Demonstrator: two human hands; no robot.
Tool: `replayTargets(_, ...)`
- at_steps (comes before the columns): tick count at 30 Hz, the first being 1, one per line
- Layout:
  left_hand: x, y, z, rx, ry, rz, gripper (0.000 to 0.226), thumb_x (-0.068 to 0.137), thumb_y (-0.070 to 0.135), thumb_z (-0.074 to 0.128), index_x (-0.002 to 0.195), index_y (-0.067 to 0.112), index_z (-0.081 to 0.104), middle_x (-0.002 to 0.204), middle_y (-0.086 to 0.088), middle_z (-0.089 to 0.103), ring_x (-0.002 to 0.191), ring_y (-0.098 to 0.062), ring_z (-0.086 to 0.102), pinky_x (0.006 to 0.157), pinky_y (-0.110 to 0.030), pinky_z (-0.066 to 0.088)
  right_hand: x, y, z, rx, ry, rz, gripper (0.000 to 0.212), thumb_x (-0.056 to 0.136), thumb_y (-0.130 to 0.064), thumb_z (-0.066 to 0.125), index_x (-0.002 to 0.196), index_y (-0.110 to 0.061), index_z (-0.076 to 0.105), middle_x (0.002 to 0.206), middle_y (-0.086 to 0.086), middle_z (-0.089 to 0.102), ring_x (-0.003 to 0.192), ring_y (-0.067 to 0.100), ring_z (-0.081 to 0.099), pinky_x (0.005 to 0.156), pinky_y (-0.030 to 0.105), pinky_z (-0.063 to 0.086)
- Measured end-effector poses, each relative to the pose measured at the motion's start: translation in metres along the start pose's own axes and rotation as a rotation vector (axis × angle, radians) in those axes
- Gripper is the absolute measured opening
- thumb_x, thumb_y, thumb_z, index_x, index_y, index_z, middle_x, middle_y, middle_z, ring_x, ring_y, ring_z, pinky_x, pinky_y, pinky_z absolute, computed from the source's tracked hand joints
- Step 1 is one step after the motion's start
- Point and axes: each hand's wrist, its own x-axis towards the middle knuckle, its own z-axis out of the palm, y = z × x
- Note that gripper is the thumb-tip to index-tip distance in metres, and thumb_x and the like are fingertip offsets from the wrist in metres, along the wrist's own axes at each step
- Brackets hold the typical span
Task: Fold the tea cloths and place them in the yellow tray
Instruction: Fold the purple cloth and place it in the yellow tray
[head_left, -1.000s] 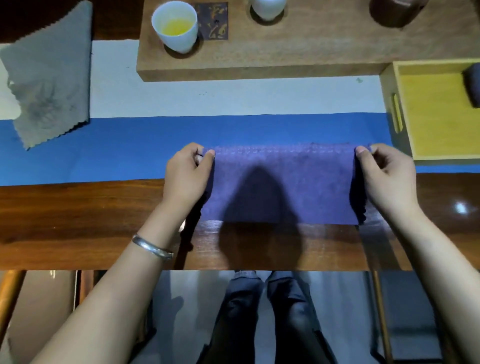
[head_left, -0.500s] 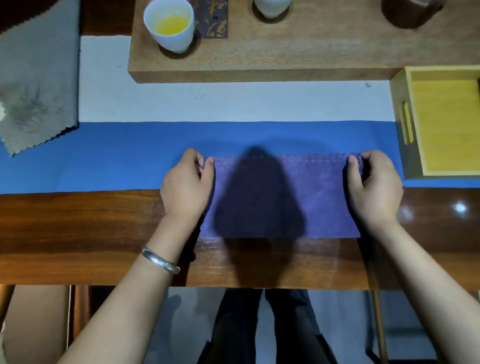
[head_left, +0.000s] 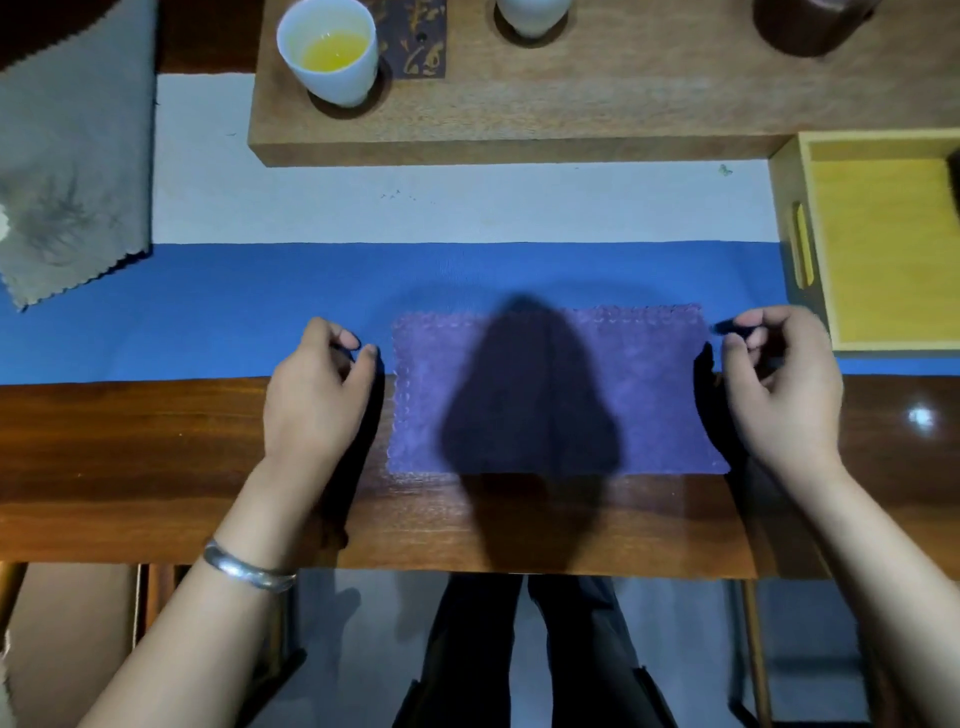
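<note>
A purple tea cloth lies folded in half, flat across the blue runner and the wooden table edge, its zigzag edges on the far side. My left hand hovers just left of it, fingers curled and apart, holding nothing. Just off the cloth's right end, my right hand is loosely curled and holds nothing. A grey tea cloth lies unfolded at the far left. The yellow tray stands at the right, with a dark cloth barely visible at its right edge.
A wooden tea board runs along the back with a white cup of yellow tea, a second white cup and a dark pot. My legs show below the table edge.
Both hands have let go of the purple cloth's far corners and moved outward, away from its ends. The cloth now lies flat on the table.
</note>
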Motion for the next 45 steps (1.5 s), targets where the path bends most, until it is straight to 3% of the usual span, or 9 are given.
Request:
replayTargets(4,-0.029,-0.011,-0.013,-0.149,-0.101,0.165,0.013,0.087,0.03,0.065,0.094,0.024,0.055,0.072,0.008,0.062,0.066,-0.008,0.058,0.06,-0.019,0.04,-0.034,0.005,-0.026,-0.056,-0.219,-0.224,0.017,0.086,-0.02,0.057,0.102,-0.015,0.057,0.098,-0.001,0.051,0.083,0.003,0.05,0.069,0.007,0.04)
replayTargets(10,-0.063,-0.019,-0.015,-0.172,-0.357,0.329,0.02,0.077,0.033,0.076,0.093,0.032,0.064,0.091,0.008,0.06,0.081,-0.012,0.06,0.077,-0.024,0.047,-0.069,0.017,-0.038,-0.195,-0.456,-0.261,0.032,0.078,-0.026,0.074,0.107,-0.02,0.062,0.107,-0.004,0.049,0.101,0.015,0.056,0.078,0.025,0.044)
replayTargets(15,-0.066,-0.023,-0.014,-0.104,-0.346,0.373,0.034,0.074,0.019,0.08,0.099,0.032,0.062,0.096,0.007,0.058,0.086,-0.011,0.058,0.08,-0.039,0.051,-0.073,0.017,-0.029,-0.267,-0.374,-0.262,0.022,0.079,-0.012,0.069,0.1,-0.016,0.063,0.102,-0.001,0.05,0.1,0.024,0.056,0.075,0.033,0.045)
replayTargets(22,-0.077,-0.03,-0.019,-0.203,-0.301,0.368,0.011,0.086,0.02,0.07,0.091,0.028,0.065,0.095,0.007,0.057,0.088,-0.014,0.059,0.08,-0.028,0.047,-0.081,0.007,-0.036,-0.217,-0.364,-0.32,0.017,0.082,-0.023,0.049,0.09,-0.011,0.057,0.097,0.002,0.061,0.091,0.028,0.056,0.081,0.027,0.038)
replayTargets(29,-0.103,-0.03,-0.035,-0.374,-0.197,0.286,0.009,0.083,0.036,0.064,0.089,0.032,0.069,0.102,0.007,0.062,0.101,-0.01,0.06,0.09,-0.016,0.043,-0.106,0.002,-0.05,-0.146,-0.375,-0.311,0.016,0.084,-0.026,0.048,0.086,-0.014,0.058,0.095,-0.005,0.062,0.091,0.017,0.058,0.087,0.018,0.038)
replayTargets(32,-0.097,-0.019,-0.031,-0.481,-0.137,0.222,0.002,0.086,0.021,0.066,0.088,0.021,0.068,0.109,0.002,0.066,0.108,-0.007,0.061,0.096,-0.015,0.042,-0.105,-0.005,-0.045,-0.034,-0.303,-0.165,0.004,0.086,-0.026,0.052,0.09,-0.026,0.053,0.098,-0.019,0.064,0.081,-0.001,0.056,0.067,0.007,0.04)
replayTargets(34,-0.089,-0.009,-0.023,-0.556,-0.129,0.168,0.004,0.091,0.01,0.062,0.091,0.013,0.064,0.104,0.006,0.068,0.103,-0.003,0.063,0.092,-0.014,0.044,-0.1,-0.006,-0.036,0.067,-0.24,-0.055,0.016,0.089,-0.014,0.058,0.089,-0.028,0.052,0.092,-0.026,0.064,0.069,0.005,0.057,0.052,0.014,0.039)
replayTargets(37,-0.072,0.006,-0.008,-0.579,-0.083,0.093,0.004,0.094,0.012,0.057,0.091,0.013,0.059,0.079,0.012,0.059,0.075,0.001,0.055,0.075,-0.011,0.042,-0.082,-0.012,-0.021,0.135,-0.143,0.0,0.026,0.091,-0.005,0.056,0.09,-0.031,0.052,0.085,-0.022,0.06,0.073,-0.005,0.054,0.059,0.008,0.039)
replayTargets(45,-0.03,0.019,0.016,-0.237,0.073,0.157,0.012,0.095,0.03,0.052,0.088,0.021,0.052,0.066,0.008,0.054,0.064,-0.014,0.052,0.057,-0.021,0.032,-0.042,-0.008,0.006,0.042,-0.019,0.075,0.018,0.093,-0.021,0.055,0.111,-0.019,0.051,0.073,-0.014,0.048,0.057,-0.004,0.048,0.056,0.009,0.035)
